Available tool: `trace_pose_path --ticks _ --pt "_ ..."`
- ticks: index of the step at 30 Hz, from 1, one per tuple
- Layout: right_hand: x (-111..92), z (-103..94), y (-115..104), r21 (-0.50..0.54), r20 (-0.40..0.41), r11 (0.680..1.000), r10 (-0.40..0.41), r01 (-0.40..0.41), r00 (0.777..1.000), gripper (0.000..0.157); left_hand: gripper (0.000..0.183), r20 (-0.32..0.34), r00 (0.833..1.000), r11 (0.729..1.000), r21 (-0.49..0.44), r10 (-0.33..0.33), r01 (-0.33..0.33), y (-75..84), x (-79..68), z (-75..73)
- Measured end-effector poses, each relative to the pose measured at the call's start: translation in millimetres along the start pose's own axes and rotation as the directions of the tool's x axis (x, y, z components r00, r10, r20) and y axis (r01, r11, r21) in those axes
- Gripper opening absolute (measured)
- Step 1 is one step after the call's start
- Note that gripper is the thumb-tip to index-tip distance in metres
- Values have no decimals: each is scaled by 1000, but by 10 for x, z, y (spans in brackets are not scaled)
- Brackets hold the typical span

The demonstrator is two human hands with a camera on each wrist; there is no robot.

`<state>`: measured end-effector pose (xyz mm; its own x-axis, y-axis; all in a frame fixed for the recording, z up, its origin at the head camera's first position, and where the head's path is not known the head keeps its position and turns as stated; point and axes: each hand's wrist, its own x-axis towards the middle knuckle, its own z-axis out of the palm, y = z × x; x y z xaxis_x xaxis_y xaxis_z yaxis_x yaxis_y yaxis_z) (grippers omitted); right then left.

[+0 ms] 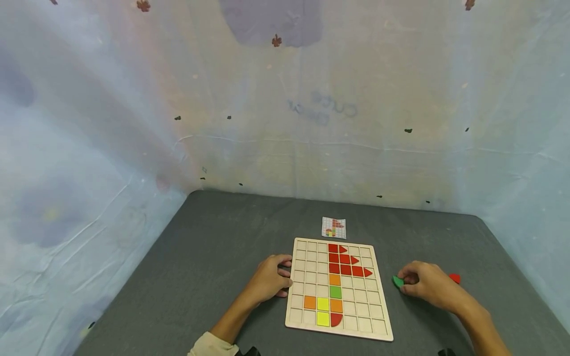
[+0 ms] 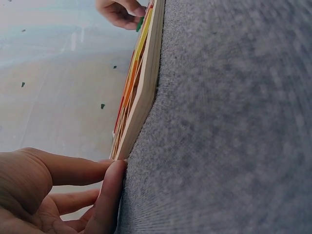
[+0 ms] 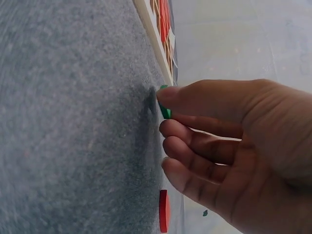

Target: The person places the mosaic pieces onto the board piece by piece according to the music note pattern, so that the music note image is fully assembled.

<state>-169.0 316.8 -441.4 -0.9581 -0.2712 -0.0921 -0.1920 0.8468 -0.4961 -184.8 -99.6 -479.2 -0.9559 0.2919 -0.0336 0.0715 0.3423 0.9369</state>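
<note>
A wooden grid board [image 1: 307, 282] lies flat on the table, with red, orange, yellow and green tiles set in its cells. My left hand [image 1: 269, 279] is at its left edge; in the left wrist view the thumb and a finger [image 2: 80, 168] meet on the board's edge [image 2: 151, 73]. To the right of the board, my right hand [image 1: 427, 282] pinches a small green tile [image 1: 398, 282] between thumb and fingertips, close over the table. In the right wrist view, fingers partly hide the green tile [image 3: 166, 109].
A small printed pattern card [image 1: 334, 228] lies just beyond the board's far edge. A loose red piece [image 1: 454, 278] is on the table [image 1: 240, 227] behind my right hand, partly covered by it. Patterned sheeting [image 1: 267, 163] hangs round the table's back and sides.
</note>
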Motion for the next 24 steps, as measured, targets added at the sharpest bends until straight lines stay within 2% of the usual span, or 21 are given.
trace_pose_path --ticks 3,8,18,24 --pt "-1 0 -19 -3 -29 1000 -16 16 999 21 63 1 1000 1000 0 6 -6 0 -4 2" --pt "-6 22 -89 41 -27 999 -33 34 999 23 63 1 1000 1000 -4 13 -13 0 -12 2" --pt "31 145 -296 92 -51 982 -159 163 986 24 62 -2 1000 1000 14 10 -10 16 -15 10" --pt "65 239 -422 101 -30 982 -159 162 987 23 61 -1 1000 1000 10 13 -13 31 -27 12"
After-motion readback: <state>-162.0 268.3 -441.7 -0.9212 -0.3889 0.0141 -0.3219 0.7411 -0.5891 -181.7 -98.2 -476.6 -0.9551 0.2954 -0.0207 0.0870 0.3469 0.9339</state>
